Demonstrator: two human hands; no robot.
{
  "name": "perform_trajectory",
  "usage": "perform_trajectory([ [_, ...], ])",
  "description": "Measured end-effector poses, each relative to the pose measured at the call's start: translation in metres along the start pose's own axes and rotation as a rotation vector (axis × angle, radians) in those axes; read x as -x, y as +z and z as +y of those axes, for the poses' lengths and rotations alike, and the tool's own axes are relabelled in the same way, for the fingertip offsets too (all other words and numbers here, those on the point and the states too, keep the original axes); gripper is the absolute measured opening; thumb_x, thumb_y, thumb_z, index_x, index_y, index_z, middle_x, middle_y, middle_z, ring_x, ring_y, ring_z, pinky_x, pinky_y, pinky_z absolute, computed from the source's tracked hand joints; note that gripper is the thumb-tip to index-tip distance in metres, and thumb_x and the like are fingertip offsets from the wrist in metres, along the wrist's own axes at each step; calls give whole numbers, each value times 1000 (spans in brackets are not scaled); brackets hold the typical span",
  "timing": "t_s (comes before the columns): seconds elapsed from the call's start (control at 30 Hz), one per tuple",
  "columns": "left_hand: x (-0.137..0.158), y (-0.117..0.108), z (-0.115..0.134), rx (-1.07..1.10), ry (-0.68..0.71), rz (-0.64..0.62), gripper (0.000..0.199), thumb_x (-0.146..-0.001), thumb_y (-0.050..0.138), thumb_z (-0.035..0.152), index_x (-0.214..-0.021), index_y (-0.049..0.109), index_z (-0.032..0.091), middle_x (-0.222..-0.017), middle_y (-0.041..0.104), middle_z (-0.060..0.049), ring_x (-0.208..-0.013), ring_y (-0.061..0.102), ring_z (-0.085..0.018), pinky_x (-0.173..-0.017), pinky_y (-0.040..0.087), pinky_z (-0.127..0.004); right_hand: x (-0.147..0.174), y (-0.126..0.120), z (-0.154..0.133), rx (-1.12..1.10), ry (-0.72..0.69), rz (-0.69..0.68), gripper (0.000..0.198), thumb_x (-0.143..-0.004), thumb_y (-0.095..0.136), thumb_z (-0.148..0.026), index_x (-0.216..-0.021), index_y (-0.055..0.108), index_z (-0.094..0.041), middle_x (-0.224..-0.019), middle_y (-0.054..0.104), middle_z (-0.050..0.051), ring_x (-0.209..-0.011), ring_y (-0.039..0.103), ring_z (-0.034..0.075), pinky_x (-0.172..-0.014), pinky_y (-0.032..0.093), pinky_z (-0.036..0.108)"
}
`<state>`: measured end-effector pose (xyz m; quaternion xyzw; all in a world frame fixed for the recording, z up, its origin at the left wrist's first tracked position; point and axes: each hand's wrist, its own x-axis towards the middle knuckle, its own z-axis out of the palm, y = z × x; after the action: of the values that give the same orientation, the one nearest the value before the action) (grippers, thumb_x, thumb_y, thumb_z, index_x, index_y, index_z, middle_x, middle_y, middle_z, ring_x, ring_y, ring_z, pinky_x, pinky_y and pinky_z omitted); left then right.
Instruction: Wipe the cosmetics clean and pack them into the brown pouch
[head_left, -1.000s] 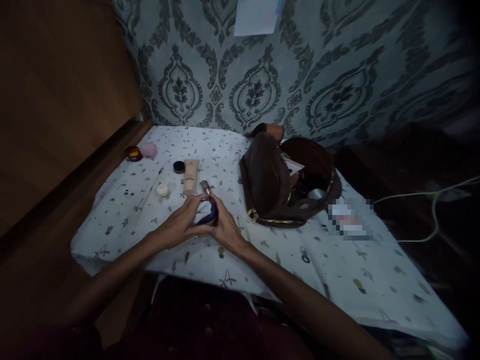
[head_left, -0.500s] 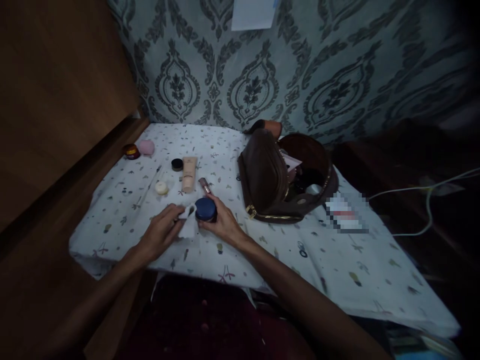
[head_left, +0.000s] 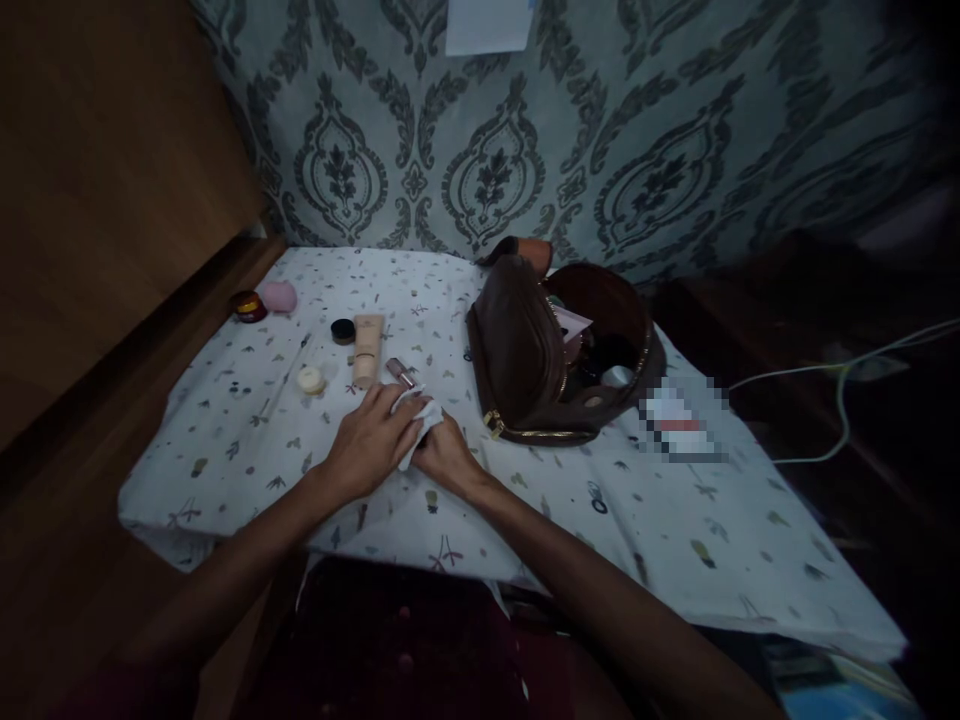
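Observation:
My left hand (head_left: 369, 440) presses a white tissue (head_left: 429, 416) over a round blue-lidded jar (head_left: 425, 440), fingers closed on the cloth. From the other side, my right hand (head_left: 451, 458) grips the jar, which is now mostly hidden by the tissue and fingers. Just beyond the hands lies a slim pinkish cosmetic tube (head_left: 400, 373). Farther back are a beige squeeze tube (head_left: 368, 350), a small black-topped pot (head_left: 343, 331) and a cream-coloured round pot (head_left: 310, 380).
An unzipped brown bag (head_left: 517, 350) with items inside stands right of the hands. A dark red jar (head_left: 248, 307) and a pink rounded item (head_left: 280, 297) sit at the far left. A blurred-out packet (head_left: 682, 420) and white cable (head_left: 844, 400) are at the right.
My left hand has moved right and up with the tissue, from beside the jar onto it, covering the blue lid. My right hand still grips the jar. The view has shifted slightly.

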<state>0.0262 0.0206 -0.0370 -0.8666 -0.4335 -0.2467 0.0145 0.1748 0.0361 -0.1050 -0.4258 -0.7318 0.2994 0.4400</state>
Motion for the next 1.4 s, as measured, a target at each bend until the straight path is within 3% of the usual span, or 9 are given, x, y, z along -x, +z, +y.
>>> perform_trajectory([
  [0.13,-15,-7,-7,140,-207,-125,29,-99,40,27,-104,67,16,-100,66,-10,-96,62,-25,-85,53,-38,0,-5,-4,78,51,-60,45,-69,80,-35,-108,64,-17,-107,66,9,-99,61,26,-90,53,42],
  [0.3,-27,-12,-18,410,-299,-133,42,-93,42,20,-134,54,20,-110,70,-5,-97,66,-22,-87,51,-34,-1,-9,-7,81,57,-92,60,-68,84,-45,-115,61,-16,-111,63,10,-103,60,26,-92,52,42],
  [0.43,-22,-6,-22,391,-274,-98,30,-90,39,15,-102,66,19,-101,68,-6,-96,65,-22,-89,49,-35,-1,-8,-6,71,44,-97,66,-65,87,-44,-120,60,-17,-114,62,10,-107,60,27,-94,51,43],
  [0.53,-11,-1,-25,307,-286,-89,27,-96,40,27,-89,64,17,-90,63,-7,-89,63,-23,-84,50,-37,-1,-8,-4,68,35,-104,64,-65,87,-38,-119,60,-18,-111,62,9,-106,60,27,-94,51,43],
  [0.8,25,-1,-20,141,-226,-137,56,-92,50,62,-123,50,16,-114,56,-14,-98,63,-29,-76,54,-40,1,-9,-6,37,14,-108,60,-69,83,-27,-123,59,-18,-117,63,11,-112,60,27,-98,49,42],
  [0.97,35,6,-26,172,-187,-100,66,-89,55,63,-136,41,19,-120,60,-15,-107,63,-31,-82,54,-42,2,-11,-9,39,13,-122,60,-71,82,-31,-123,57,-17,-119,64,13,-112,60,30,-97,49,44],
  [1.17,36,0,-26,363,-281,-85,53,-87,59,62,-114,52,17,-98,66,-8,-86,64,-25,-73,50,-35,5,-13,-20,-19,72,-171,56,-73,75,-35,-122,53,-19,-102,67,6,-90,64,24,-82,52,37],
  [1.3,34,-4,-22,415,-400,-144,45,-85,61,60,-96,57,17,-70,61,1,-63,57,-19,-60,43,-29,5,-11,-23,-43,27,-74,52,-71,72,-32,-119,56,-19,-109,65,8,-97,64,25,-87,52,38],
  [1.4,33,-7,-18,486,-463,-136,40,-86,59,55,-92,62,16,-69,63,1,-62,56,-17,-62,44,-28,4,-9,-20,-20,-19,-15,53,-70,69,-28,-121,58,-20,-112,64,8,-101,63,26,-90,52,39],
])
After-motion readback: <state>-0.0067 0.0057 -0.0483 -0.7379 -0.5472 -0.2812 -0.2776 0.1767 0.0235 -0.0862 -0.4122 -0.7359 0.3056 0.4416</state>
